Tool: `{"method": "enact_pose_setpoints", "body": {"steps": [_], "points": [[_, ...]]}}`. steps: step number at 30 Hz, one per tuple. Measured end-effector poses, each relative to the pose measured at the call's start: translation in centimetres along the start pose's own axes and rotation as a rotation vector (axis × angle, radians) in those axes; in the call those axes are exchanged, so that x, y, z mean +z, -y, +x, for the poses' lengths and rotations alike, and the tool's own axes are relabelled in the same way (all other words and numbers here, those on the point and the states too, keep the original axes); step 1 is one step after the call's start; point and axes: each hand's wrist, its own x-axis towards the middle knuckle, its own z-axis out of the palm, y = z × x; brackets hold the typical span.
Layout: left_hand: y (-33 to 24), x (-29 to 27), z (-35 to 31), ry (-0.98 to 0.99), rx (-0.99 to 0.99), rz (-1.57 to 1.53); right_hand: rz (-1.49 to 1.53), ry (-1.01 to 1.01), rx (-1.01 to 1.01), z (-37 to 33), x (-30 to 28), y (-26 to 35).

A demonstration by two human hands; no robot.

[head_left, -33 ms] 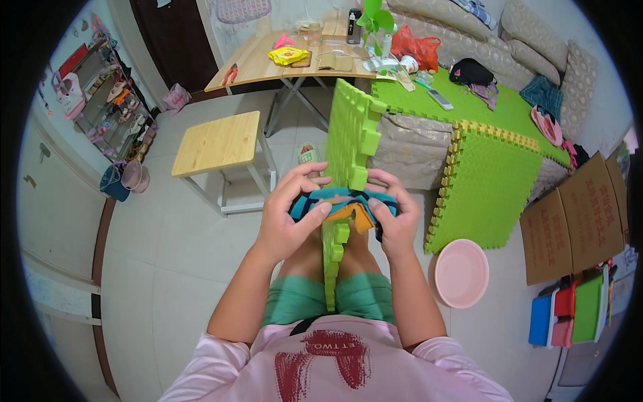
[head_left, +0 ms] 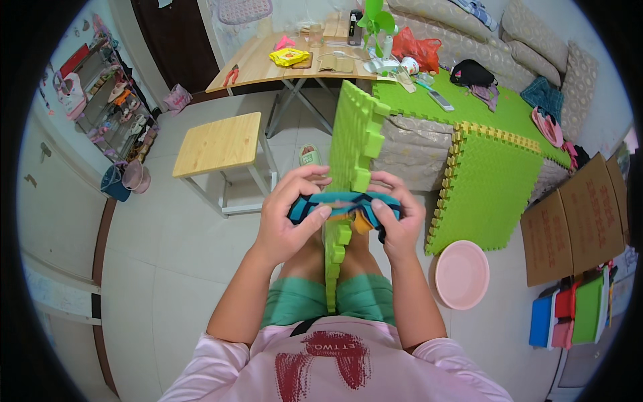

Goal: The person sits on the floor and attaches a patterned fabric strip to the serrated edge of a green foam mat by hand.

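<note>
A teal and dark navy cloth piece with orange on its underside (head_left: 345, 197) is stretched sideways between my two hands. My left hand (head_left: 287, 213) closes round its left end, thumb on top. At the opposite end my right hand (head_left: 400, 224) pinches it between thumb and fingers. The cloth crosses in front of a green foam mat (head_left: 349, 134) with toothed edges, which stands upright on edge between my legs. Whether the cloth touches the mat I cannot tell. Some of my fingers are hidden behind the cloth.
More green mats (head_left: 492, 184) lean against the mat-covered sofa (head_left: 415, 151) at right. Beside them are a pink basin (head_left: 462, 275), a cardboard box (head_left: 569, 218) and coloured bins (head_left: 569, 315). A wooden-topped stool (head_left: 218, 144) stands front left, with a cluttered table (head_left: 258, 70) behind it.
The cloth is pulled a little straighter, and less of its orange underside shows. My right hand has shifted slightly to the right. The upright mat has tipped very slightly.
</note>
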Motion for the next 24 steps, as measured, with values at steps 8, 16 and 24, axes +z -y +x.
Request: {"method": "enact_pose_setpoints", "body": {"steps": [8,16,24], "points": [[-0.2,0.2,0.9,-0.018,-0.131,-0.405,-0.297,-0.048,-0.223,1.0,1.7,1.6],[-1.2,-0.2,1.6,0.138,-0.071,0.011,-0.541,0.025,-0.203,1.7,2.7,1.5],[-0.4,1.4,2.0,-0.037,-0.077,0.128,-0.475,0.040,-0.270,2.1,3.6,0.8]]}}
